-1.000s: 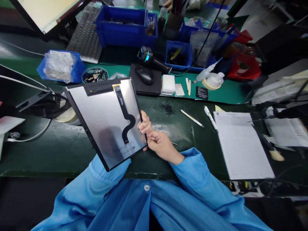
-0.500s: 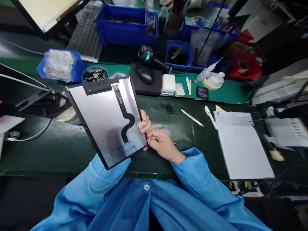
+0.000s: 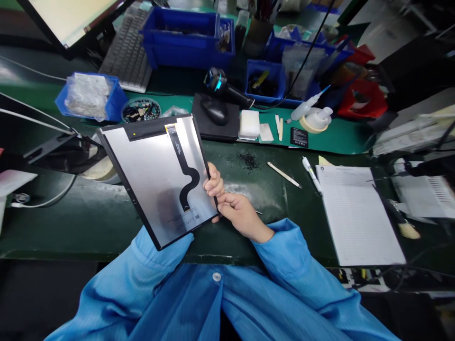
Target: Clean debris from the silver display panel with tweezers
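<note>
While held tilted, display panel (image 3: 156, 180), right hand (image 3: 236, 213) clasped on its right edge, left hand hidden behind

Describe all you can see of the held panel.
The display panel, back up, shows matte silvery metal, a dark rim, a black top strip with a yellow tab, and a black flex cable snaking down. Held tilted above the bench; the right hand pinches its lower right edge, and fingers, seemingly the left hand reaching from behind, curl over that edge.
</note>
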Action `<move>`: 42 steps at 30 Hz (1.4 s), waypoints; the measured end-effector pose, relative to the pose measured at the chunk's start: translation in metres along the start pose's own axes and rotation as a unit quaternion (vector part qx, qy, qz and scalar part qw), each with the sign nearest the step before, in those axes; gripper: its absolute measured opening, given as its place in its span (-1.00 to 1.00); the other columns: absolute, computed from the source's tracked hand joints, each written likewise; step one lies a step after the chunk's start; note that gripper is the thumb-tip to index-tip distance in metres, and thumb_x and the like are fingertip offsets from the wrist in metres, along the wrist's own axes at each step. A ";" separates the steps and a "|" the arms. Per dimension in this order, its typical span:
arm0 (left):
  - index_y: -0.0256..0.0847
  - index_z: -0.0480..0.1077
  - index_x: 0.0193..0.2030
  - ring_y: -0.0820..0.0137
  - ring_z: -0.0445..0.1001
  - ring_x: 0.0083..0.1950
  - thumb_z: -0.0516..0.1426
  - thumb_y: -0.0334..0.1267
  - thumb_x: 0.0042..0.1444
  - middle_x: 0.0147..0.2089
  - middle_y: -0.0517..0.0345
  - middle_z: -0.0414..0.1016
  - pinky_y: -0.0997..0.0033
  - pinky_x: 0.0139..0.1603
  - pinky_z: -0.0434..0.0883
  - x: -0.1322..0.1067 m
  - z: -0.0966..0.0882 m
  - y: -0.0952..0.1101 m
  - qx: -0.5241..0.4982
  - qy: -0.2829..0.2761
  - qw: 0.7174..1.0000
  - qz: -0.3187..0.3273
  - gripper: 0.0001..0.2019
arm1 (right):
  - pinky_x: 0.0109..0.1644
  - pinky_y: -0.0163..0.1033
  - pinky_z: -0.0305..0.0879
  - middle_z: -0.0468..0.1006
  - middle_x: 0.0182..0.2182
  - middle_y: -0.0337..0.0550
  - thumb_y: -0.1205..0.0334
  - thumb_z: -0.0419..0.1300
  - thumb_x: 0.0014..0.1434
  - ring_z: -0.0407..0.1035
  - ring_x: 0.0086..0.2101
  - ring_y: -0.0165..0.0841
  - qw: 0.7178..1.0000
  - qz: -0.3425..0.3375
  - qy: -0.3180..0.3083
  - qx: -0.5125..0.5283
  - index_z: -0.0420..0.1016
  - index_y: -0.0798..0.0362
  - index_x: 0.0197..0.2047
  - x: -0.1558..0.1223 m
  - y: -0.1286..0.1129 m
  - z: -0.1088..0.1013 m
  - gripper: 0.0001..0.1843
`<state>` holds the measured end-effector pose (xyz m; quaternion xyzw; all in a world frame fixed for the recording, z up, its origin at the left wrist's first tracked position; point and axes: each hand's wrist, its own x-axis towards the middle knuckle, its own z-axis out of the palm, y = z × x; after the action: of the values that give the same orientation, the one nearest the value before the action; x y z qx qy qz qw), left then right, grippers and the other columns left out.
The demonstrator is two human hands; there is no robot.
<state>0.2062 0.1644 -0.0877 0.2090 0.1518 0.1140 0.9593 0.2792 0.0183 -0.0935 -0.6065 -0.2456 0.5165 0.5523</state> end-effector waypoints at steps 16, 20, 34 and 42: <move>-0.16 0.28 -0.42 0.41 0.27 -0.60 0.04 0.04 0.29 -0.57 0.21 0.19 0.39 -0.56 0.38 0.002 -0.005 0.001 -0.009 -0.069 0.998 -0.011 -0.64 | -0.37 -0.31 0.45 0.48 -0.55 -0.34 0.20 0.22 0.02 0.55 -0.50 -0.37 1.000 0.004 -0.003 0.000 0.47 0.07 -0.41 0.000 -0.003 0.001 -0.89; -0.17 0.30 -0.44 0.42 0.27 -0.58 0.09 0.05 0.23 -0.56 0.20 0.21 0.41 -0.57 0.36 0.000 -0.002 -0.001 -0.026 -0.079 0.996 0.014 -0.64 | -0.35 -0.31 0.47 0.43 -0.56 -0.38 0.26 0.25 -0.05 0.51 -0.52 -0.41 1.000 0.007 0.005 0.005 0.42 0.06 -0.45 0.001 -0.001 0.002 -0.92; -0.16 0.28 -0.45 0.42 0.24 -0.62 0.02 0.12 0.29 -0.60 0.21 0.18 0.44 -0.62 0.32 -0.001 0.003 -0.005 -0.068 -0.027 0.997 0.004 -0.57 | -0.36 -0.31 0.46 0.48 -0.54 -0.35 0.25 0.28 -0.04 0.54 -0.49 -0.37 1.000 0.013 0.002 0.011 0.41 0.05 -0.46 0.001 0.001 0.001 -0.88; -0.17 0.30 -0.40 0.41 0.25 -0.60 0.08 0.01 0.24 -0.58 0.19 0.21 0.41 -0.59 0.31 0.000 -0.004 -0.003 -0.047 -0.060 0.997 0.005 -0.69 | -0.36 -0.30 0.49 0.50 -0.54 -0.33 0.25 0.26 -0.01 0.54 -0.50 -0.37 1.000 0.002 0.007 0.021 0.42 0.05 -0.46 0.000 0.001 0.002 -0.91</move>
<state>0.2050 0.1637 -0.0925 0.1711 0.0879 0.1130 0.9748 0.2768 0.0188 -0.0937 -0.5985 -0.2297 0.5184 0.5659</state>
